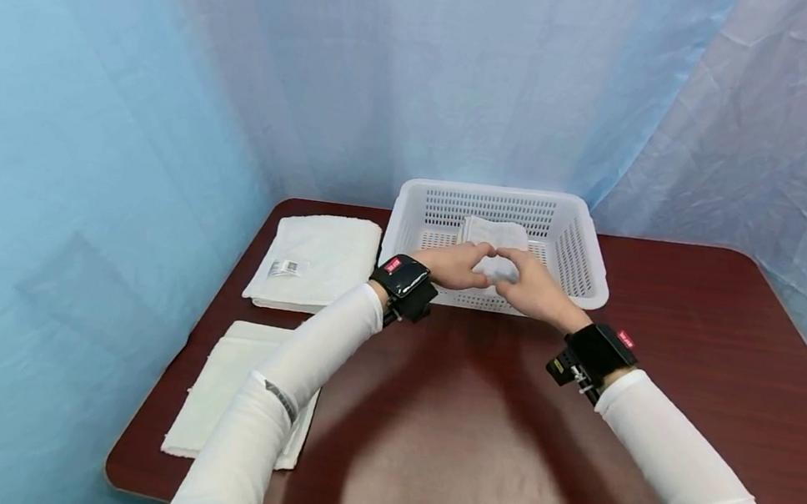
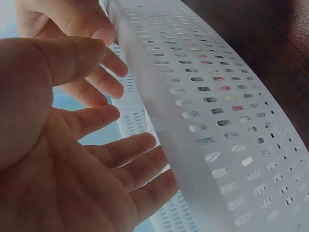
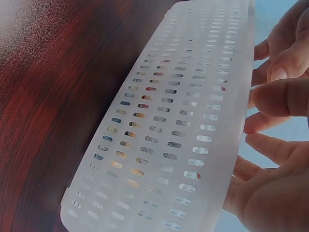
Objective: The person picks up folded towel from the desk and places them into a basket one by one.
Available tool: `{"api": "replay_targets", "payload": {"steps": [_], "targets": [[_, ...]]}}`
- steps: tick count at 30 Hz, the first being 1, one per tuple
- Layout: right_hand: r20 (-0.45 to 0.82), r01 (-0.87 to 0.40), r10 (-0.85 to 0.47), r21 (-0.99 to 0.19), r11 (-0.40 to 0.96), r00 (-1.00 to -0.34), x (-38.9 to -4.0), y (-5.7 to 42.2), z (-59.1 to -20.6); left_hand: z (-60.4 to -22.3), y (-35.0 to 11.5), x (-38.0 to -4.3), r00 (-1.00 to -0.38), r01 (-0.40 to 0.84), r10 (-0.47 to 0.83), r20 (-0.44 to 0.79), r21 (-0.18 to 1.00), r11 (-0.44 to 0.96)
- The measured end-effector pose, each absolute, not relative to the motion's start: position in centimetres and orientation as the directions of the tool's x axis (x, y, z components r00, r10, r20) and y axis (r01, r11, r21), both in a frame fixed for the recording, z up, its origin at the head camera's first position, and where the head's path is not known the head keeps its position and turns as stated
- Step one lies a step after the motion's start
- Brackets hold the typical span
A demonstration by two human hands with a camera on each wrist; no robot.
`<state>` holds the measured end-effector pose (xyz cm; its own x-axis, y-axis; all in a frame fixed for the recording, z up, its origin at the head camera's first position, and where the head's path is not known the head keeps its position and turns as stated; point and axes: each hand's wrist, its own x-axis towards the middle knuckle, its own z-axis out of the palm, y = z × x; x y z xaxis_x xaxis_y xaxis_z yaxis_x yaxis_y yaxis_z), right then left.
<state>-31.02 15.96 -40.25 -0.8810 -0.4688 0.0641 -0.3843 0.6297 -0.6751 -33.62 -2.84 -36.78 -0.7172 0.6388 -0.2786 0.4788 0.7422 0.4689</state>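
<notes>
My left hand (image 1: pixel 456 265) and right hand (image 1: pixel 531 286) are over the near rim of a white plastic basket (image 1: pixel 407 219). Their fingertips come close together, and nothing is seen gripped between them. In the left wrist view, the left hand's fingers (image 2: pixel 130 157) are spread and reach past the basket's rim. The right wrist view has the right hand (image 3: pixel 275 188) beside the same rim, its fingers loosely bent. A folded white cloth (image 1: pixel 492 231) lies inside the basket beyond the hands, partly hidden by them. Coloured bits show through the slots of the near wall (image 3: pixel 159 101).
Two folded white towels lie at the table's left: the far one (image 1: pixel 331 256) bears a label (image 1: pixel 285 269), and the near one (image 1: pixel 229 382) is partly covered by the left sleeve. The dark red table (image 1: pixel 680 336) meets pale blue curtains (image 1: pixel 469 84) behind.
</notes>
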Motion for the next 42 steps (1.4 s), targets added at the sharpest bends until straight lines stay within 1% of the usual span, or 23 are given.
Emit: {"api": "replay_targets", "payload": {"steps": [7, 11, 14, 21, 27, 30, 37, 42], "targets": [[0.077, -0.390, -0.459, -0.662, 0.641, -0.885, -30.3, 16.2, -40.2, -37.0, -3.5, -33.5, -0.702, 0.510, 0.671, -0.239, 0.489, 0.708], [0.081, -0.382, -0.456, -0.683, 0.623, -0.887, -29.6, 16.6, -40.3, -37.1, -3.9, -33.4, -0.698, 0.525, 0.691, -0.188, 0.522, 0.672], [0.110, -0.401, -0.456, -0.682, 0.612, -0.883, -29.2, 17.1, -40.4, -37.1, -4.1, -33.2, -0.703, 0.535, 0.695, -0.150, 0.532, 0.656], [0.233, -0.496, -0.464, -0.629, 0.599, -0.855, -28.3, 18.0, -41.0, -37.4, -4.4, -32.3, -0.717, 0.567, 0.688, -0.108, 0.484, 0.667], [0.318, -0.558, -0.466, -0.583, 0.590, -0.826, -27.2, 18.1, -41.2, -37.7, -4.5, -31.4, -0.726, 0.608, 0.687, -0.028, 0.440, 0.661], [0.355, -0.589, -0.472, -0.549, 0.593, -0.807, -26.8, 18.0, -41.5, -37.8, -4.6, -30.9, -0.737, 0.625, 0.676, 0.013, 0.395, 0.673], [0.404, -0.636, -0.490, -0.490, 0.596, -0.772, -26.5, 17.8, -41.9, -38.4, -4.8, -30.2, -0.742, 0.655, 0.663, 0.100, 0.322, 0.684], [0.419, -0.644, -0.489, -0.478, 0.598, -0.765, -26.5, 17.7, -41.8, -38.8, -5.0, -29.9, -0.746, 0.650, 0.658, 0.104, 0.328, 0.686]]}}
